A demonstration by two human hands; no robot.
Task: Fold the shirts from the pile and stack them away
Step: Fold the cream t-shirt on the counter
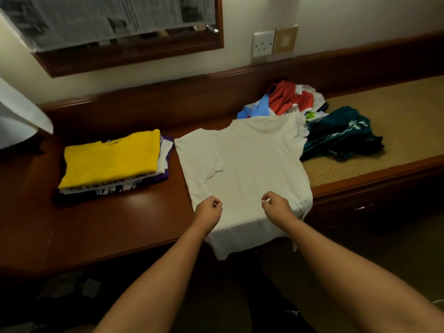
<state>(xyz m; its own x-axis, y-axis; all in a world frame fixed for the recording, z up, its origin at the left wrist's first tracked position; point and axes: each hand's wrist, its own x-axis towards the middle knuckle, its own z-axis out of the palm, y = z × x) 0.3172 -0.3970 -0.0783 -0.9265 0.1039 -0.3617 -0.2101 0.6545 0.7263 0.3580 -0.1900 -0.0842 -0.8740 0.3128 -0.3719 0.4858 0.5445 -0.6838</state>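
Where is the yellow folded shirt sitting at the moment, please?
In the head view, the yellow shirt lies on top of the folded stack on the left of the wooden desk, just left of the spread white shirt.

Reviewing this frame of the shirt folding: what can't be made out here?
- Head view: whether the left hand and right hand pinch the white shirt; their fingers curl out of sight.
- Shirts under the yellow shirt: covered, count unclear.
- Pile: partly behind the white shirt.
- Mirror: top cut off.

Matt cloth shirt, glossy wood desk
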